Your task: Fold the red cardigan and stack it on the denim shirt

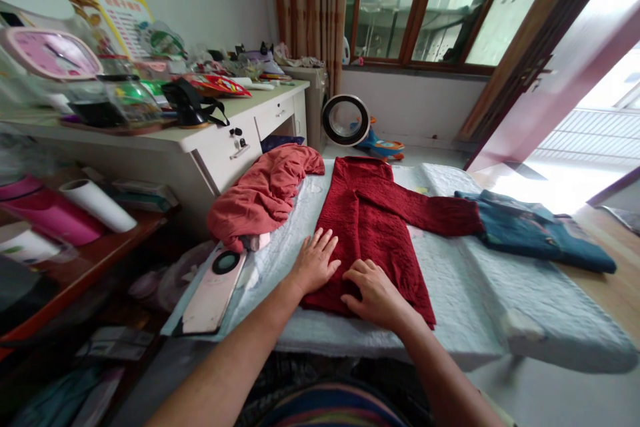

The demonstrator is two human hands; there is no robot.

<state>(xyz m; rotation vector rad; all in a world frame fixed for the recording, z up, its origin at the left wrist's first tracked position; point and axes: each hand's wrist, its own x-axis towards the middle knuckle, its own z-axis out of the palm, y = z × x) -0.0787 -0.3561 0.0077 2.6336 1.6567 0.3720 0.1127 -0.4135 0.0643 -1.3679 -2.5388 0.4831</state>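
While a crimson long-sleeved top [383,230] lies mid-frame, the left hand [314,263] rests there, fingers spread — the right hand [374,291], fingers loosely bent.

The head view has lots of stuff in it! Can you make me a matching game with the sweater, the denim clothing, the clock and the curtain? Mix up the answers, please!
Things:
1. Sweater
2. Denim clothing
3. Clock
4. Curtain

Clues:
A. Pink frame
B. Hanging beside the window
C. Dark red, with the left hand and right hand on it
D. Blue and folded

Right pairs: 1-C, 2-D, 3-A, 4-B.
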